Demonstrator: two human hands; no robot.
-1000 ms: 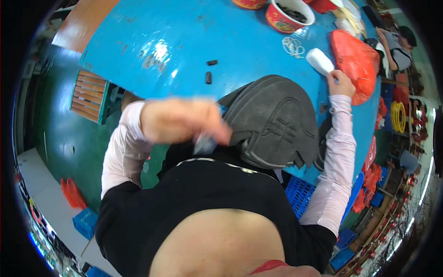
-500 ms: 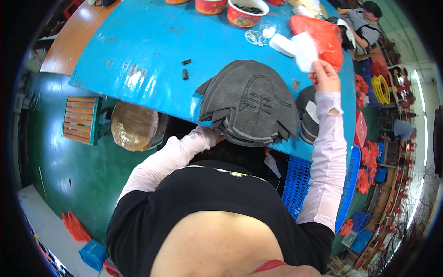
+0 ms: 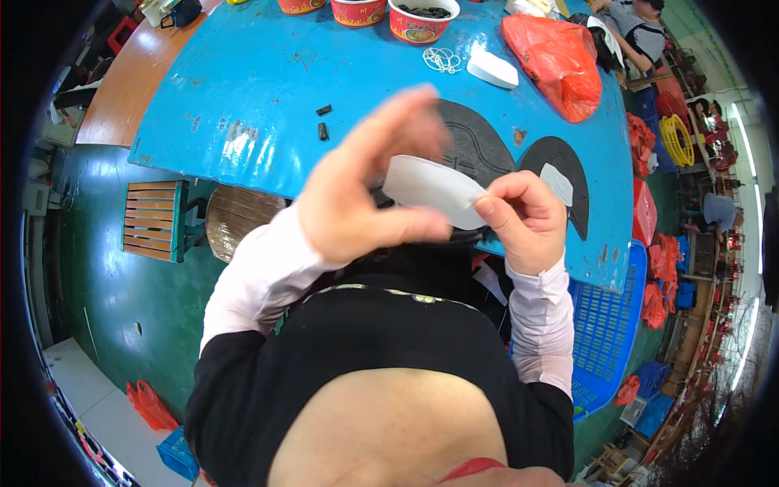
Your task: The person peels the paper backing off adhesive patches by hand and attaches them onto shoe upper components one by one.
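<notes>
Between finger and thumb, my right hand (image 3: pixel 527 223) pinches the right end of a thin white oval piece (image 3: pixel 436 191), held up over the table edge. My left hand (image 3: pixel 357 191) is raised at the piece's other end, fingers and thumb spread apart around it; the fingers are partly smeared by motion. Behind both hands lies a stack of dark grey felt-like cut pieces (image 3: pixel 479 134) with stitched lines, mostly hidden. To its right rests another dark grey piece (image 3: pixel 568 166) with a white patch (image 3: pixel 557 184) on top. A stack of white pieces (image 3: pixel 492 70) sits farther back.
The blue table (image 3: pixel 268 105) carries red paper tubs (image 3: pixel 423 20), a white string bundle (image 3: pixel 441 59), a red plastic bag (image 3: pixel 560 61) and two small black parts (image 3: pixel 323 131). A blue basket (image 3: pixel 604 349) stands at lower right, a slatted stool (image 3: pixel 152 221) at left. Another person (image 3: pixel 637 36) sits at far right.
My right hand has brought the white piece from beside the red bag down in front of my chest. My left hand has come up from under the grey stack to meet it.
</notes>
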